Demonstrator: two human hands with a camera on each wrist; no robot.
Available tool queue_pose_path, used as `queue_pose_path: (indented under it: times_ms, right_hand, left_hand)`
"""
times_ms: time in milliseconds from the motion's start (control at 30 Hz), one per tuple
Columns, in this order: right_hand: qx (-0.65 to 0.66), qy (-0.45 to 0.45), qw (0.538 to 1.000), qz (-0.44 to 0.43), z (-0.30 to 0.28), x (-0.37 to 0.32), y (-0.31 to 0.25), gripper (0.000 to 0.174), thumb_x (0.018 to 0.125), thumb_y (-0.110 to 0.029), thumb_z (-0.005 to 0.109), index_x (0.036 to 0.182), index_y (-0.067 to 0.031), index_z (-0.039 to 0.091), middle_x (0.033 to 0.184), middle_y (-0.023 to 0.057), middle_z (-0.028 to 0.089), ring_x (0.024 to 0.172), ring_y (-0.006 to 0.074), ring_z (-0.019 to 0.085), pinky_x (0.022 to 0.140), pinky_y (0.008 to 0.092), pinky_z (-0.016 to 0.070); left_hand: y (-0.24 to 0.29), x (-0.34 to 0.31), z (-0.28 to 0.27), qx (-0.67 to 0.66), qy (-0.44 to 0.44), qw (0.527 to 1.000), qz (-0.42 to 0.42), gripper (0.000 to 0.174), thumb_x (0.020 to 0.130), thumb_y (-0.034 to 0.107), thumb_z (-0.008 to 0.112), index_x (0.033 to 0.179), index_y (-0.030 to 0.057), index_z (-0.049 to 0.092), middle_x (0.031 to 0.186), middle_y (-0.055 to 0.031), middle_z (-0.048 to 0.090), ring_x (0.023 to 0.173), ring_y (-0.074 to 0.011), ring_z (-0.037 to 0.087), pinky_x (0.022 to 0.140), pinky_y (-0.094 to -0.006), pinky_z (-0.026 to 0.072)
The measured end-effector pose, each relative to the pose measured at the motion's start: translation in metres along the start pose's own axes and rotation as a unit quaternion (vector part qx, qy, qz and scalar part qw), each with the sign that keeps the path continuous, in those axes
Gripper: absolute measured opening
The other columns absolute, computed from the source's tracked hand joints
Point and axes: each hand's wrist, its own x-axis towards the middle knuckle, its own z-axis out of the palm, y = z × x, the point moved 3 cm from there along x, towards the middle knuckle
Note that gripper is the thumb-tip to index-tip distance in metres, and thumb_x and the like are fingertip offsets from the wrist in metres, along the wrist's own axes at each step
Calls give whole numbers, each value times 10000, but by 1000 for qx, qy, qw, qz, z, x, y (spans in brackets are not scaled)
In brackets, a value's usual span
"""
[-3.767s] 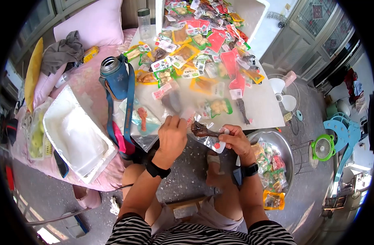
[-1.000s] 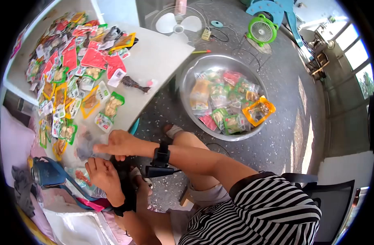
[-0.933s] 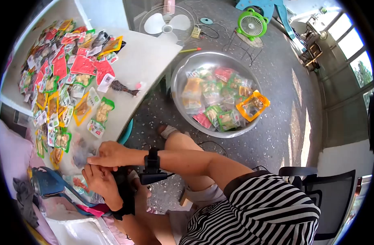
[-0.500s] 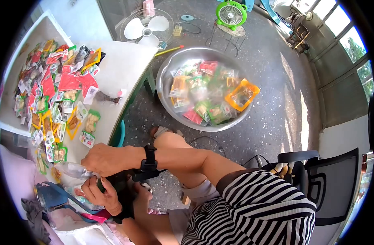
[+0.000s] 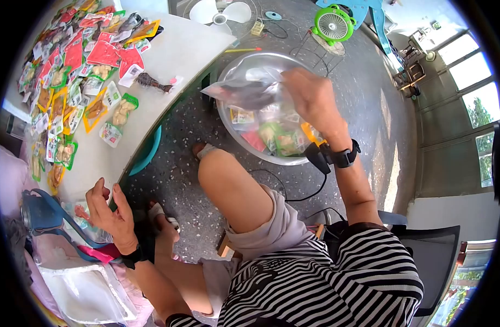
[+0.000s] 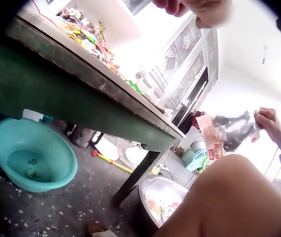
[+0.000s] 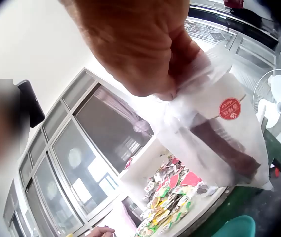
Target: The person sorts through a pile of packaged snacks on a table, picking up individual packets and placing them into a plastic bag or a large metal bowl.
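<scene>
My right hand (image 5: pixel 311 98) pinches the top of a clear plastic pouch (image 5: pixel 244 94) and holds it over the large metal basin (image 5: pixel 291 161). A dark brown piece of meat (image 7: pixel 229 150) lies inside the pouch, which bears a round red label (image 7: pixel 229 109). Seen from the left wrist, the raised pouch (image 6: pixel 234 129) hangs from the fingertips above the knee. By the near table edge, my left hand (image 5: pixel 112 213) is held up, fingers loosely bent and thumb apart, with nothing in it. Several packed food pouches (image 5: pixel 280 136) lie in the basin.
Many coloured food packets (image 5: pixel 70 82) are heaped on the table (image 5: pixel 187 49). A teal tub (image 6: pixel 34 155) stands on the floor beneath it. A blue bottle carrier (image 5: pixel 40 211) and white foam box (image 5: pixel 89 289) are left. Fans (image 5: pixel 334 26) stand beyond the basin.
My right hand has moved from beside the left hand at the table edge to the basin, carrying the pouch. The left hand stays near the table edge, its fingers more spread.
</scene>
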Motion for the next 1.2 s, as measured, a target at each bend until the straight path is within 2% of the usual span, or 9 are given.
queue_pose_path:
  times_ms: [167,300,367,467,700,833,933,1033,1200]
  right_hand:
    - [-95,0,995,-42,54,-56,46,202,726,-17,581,922,-52,616,849,84,637,719,263,640,598,368,530]
    - [-67,-194,977,-61,140,-167,71,235,733,-29,585,959,-38,650,874,104,664,755,306,629,702,406,529]
    - [-171,-477,862,18,177,-228,84,210,759,-72,587,954,-52,662,858,121,664,762,335,621,735,438,516]
    - [-76,-441,879,166,169,-234,64,148,783,-109,597,895,-70,684,864,141,669,789,343,628,735,438,511]
    - [237,-231,937,109,80,-43,-34,157,845,-52,636,984,9,676,929,149,694,804,286,675,713,339,524]
    - [384,-158,907,74,27,57,-123,153,862,-26,636,997,34,677,878,135,698,769,204,684,677,272,522]
    - [563,-107,818,43,10,103,-183,144,878,-10,625,1001,47,675,890,108,700,796,167,676,700,244,527]
    - [679,-128,718,85,32,132,-224,143,904,-24,611,1016,37,675,893,86,695,810,137,668,721,223,526]
    - [680,-213,697,84,146,149,-247,183,941,-160,600,1010,-11,682,822,46,693,751,75,641,642,206,499]
  left_hand:
    - [-5,2,-3,4,4,1000,-4,213,868,72,631,1043,-42,588,774,-121,532,668,-225,517,563,-335,414]
    - [-4,1,-2,31,-19,999,-31,198,872,111,637,1031,-2,600,756,-81,531,663,-206,521,664,-361,399]
    - [-4,3,0,70,-27,997,-30,189,876,136,639,1024,24,606,750,-62,532,658,-199,523,726,-382,382]
    - [-20,1,0,68,-41,994,-76,174,869,150,644,1008,48,621,741,-46,539,647,-191,525,772,-410,353]
    - [-55,0,-23,63,32,980,-187,139,832,128,666,870,-1,632,714,-129,599,604,-267,568,585,-396,443]
    - [-82,-9,-44,111,44,958,-260,84,819,88,633,816,4,630,740,-179,624,647,-350,604,600,-414,472]
    - [-107,-25,-54,136,53,931,-335,69,802,71,611,782,11,636,762,-189,636,699,-385,616,625,-458,473]
    - [-113,-30,-71,189,94,920,-329,102,797,86,614,837,9,669,732,-199,633,657,-369,622,604,-396,479]
    - [-95,-26,-58,72,-63,922,-375,286,664,213,797,782,-20,682,736,-150,614,719,-277,648,624,-354,487]
